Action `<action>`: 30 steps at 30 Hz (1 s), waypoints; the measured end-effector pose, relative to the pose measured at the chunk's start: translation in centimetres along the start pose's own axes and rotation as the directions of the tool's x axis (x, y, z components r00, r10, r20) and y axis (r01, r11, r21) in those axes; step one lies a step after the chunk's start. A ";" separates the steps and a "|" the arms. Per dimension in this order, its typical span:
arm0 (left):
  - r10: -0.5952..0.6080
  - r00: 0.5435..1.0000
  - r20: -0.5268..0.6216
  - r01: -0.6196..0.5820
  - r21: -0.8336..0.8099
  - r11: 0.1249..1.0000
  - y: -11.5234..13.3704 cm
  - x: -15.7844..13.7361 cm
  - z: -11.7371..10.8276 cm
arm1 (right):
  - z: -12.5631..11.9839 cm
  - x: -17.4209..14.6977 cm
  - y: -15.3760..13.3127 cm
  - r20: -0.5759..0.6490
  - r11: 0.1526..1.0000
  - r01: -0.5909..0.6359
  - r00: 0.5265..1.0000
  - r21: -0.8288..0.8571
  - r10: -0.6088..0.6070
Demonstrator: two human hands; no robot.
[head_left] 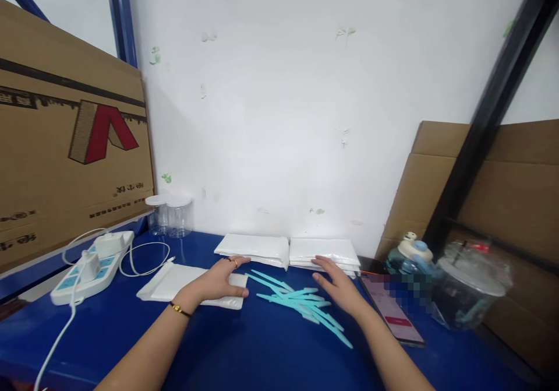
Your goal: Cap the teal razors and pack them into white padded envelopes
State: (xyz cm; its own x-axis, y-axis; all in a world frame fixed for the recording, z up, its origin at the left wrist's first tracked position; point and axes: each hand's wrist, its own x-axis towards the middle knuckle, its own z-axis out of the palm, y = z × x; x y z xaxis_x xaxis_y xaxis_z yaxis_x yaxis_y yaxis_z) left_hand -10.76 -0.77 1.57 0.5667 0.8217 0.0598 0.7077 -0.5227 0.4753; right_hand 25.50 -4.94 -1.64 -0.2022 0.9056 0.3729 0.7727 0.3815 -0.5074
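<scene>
A loose pile of slim teal plastic sticks with wider, paler ends [301, 302], shaped like eyebrow razors, lies between my hands. My left hand [220, 280] rests over the right end of a white padded envelope [168, 280], thumb and fingers apart, gripping nothing. On the other side of the pile, my right hand [338, 283] has its fingers spread and holds nothing. Its fingertips are close to a stack of white padded envelopes [323, 250]. Left of that stack lies a second stack of white envelopes [253, 246].
On the blue table [244, 356], a power strip [94, 268] with cables lies left. Clear jars [179, 219] stand behind it, near a large cardboard box [52, 146]. At right are a phone [393, 312], a bottle [408, 260] and a bag-wrapped container [467, 289].
</scene>
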 end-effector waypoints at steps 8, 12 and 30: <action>0.156 0.987 -0.025 -0.156 0.011 0.988 4.4 7.5 5.5 | -0.4 -1.4 2.3 0.032 0.994 -0.110 0.993 0.015 0.110; 0.122 0.992 -0.019 -0.121 0.058 0.991 4.4 8.6 7.0 | 1.4 -0.5 1.4 0.106 0.985 -0.174 0.979 -0.014 0.174; 0.071 0.996 -0.045 -0.071 0.000 0.997 5.8 8.2 6.7 | 1.3 0.1 2.5 0.003 0.931 -0.160 0.986 0.329 0.168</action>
State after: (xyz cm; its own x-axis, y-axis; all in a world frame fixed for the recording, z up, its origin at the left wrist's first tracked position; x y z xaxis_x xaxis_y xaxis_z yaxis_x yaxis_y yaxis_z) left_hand 0.81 1.37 -1.09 0.5958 0.7920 0.1330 0.6658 -0.5797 0.4697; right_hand 26.59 -3.64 -3.85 -0.0708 0.9574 0.2800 0.5535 0.2712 -0.7874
